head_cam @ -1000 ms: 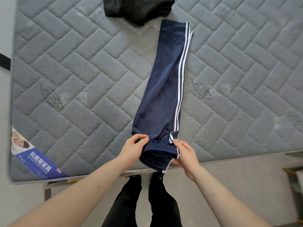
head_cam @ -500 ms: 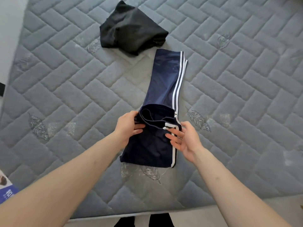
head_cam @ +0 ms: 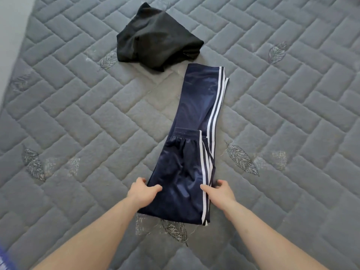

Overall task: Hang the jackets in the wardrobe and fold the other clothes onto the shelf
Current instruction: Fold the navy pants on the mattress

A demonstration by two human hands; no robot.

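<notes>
Navy track trousers (head_cam: 194, 133) with white side stripes lie lengthwise on the grey quilted mattress (head_cam: 78, 114). Their waistband end is folded up over the legs and reaches about the middle. My left hand (head_cam: 143, 191) grips the left edge of the folded part, thumb on top and fingers under the cloth. My right hand (head_cam: 220, 191) grips the right, striped edge in the same way. A black garment (head_cam: 155, 39) sits in a loose heap beyond the trousers' far end, just left of it.
The mattress fills nearly the whole view, with embroidered leaf patterns here and there. A pale wall strip (head_cam: 11, 36) runs along the upper left. A blue label corner (head_cam: 4, 258) shows at the bottom left.
The waistband end, which hung at the mattress's near edge, has been folded forward over the legs. Both hands then slid back to the sides of the fold. The view moved further over the mattress.
</notes>
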